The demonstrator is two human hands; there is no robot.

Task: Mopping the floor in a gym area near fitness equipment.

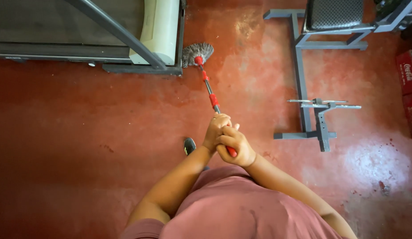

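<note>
Both hands were closed around the mop handle [211, 94], the left hand [215, 129] wrapped higher on the shaft and the right hand [235, 146] clenched just below it over the red grip end, so neither palm had any slack. The mop head [198, 53], a grey stringy bundle, lay on the red floor [73, 132] right against the corner of the treadmill [157, 35], touching or nearly touching its dark base frame. The likeliest trouble seemed to be the strands catching under that frame edge; a hard pull could then have jerked the thin shaft or loosened its red collar. The floor beside the treadmill looked patchy and pale in places, possibly damp, and the shoe [189, 145] set well back from the treadmill might have slipped on it if the person leaned into a push. The grey weight bench frame [301, 88], standing well apart from the treadmill on the far side of the mop, could have been knocked by a wide sweep. The only containers in view were red bottle crates [409, 79] beyond the bench, farthest from the treadmill; their contents could not be made out.
</note>
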